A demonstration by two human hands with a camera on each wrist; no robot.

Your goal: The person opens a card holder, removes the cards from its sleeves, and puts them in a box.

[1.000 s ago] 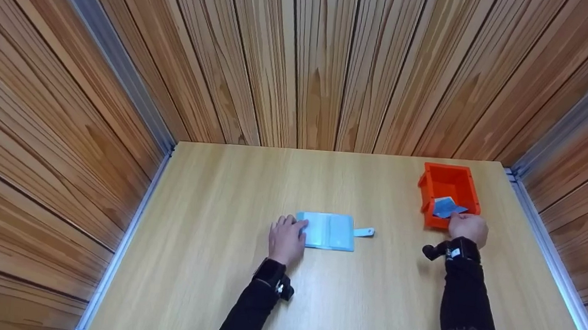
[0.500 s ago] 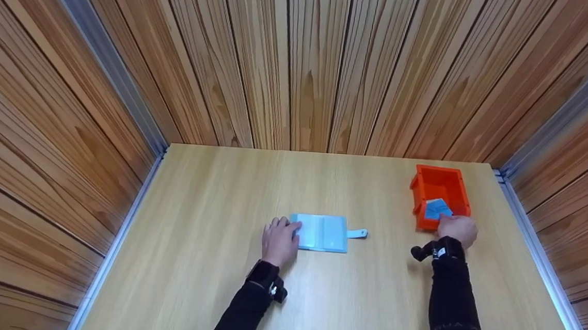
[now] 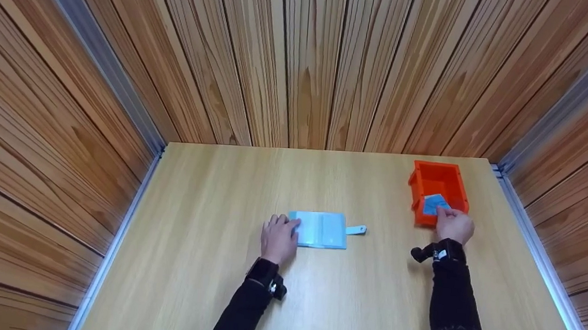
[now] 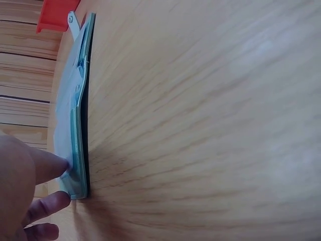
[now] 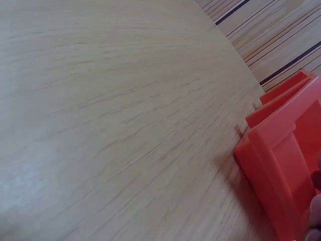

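Observation:
A light-blue card wallet (image 3: 320, 230) lies spread open and flat on the table, its snap strap (image 3: 356, 230) sticking out to the right. My left hand (image 3: 278, 239) rests at its left edge. In the left wrist view the thumb (image 4: 50, 164) presses on the inner cover, with fingertips (image 4: 52, 203) beside the edge. At the right, my right hand (image 3: 455, 226) pinches a small blue card (image 3: 433, 203) above the front of an orange bin (image 3: 440, 180). In the right wrist view only fingertips show, at the right edge; the card is out of sight there.
The pale wooden table (image 3: 219, 191) carries the wallet near its middle and the bin at its back right. Wood-plank walls (image 3: 311, 68) with metal corner posts enclose the back and both sides.
The right hand has lifted the blue card slightly within the bin and turned it. The left hand stays on the wallet. The head view has shifted a little.

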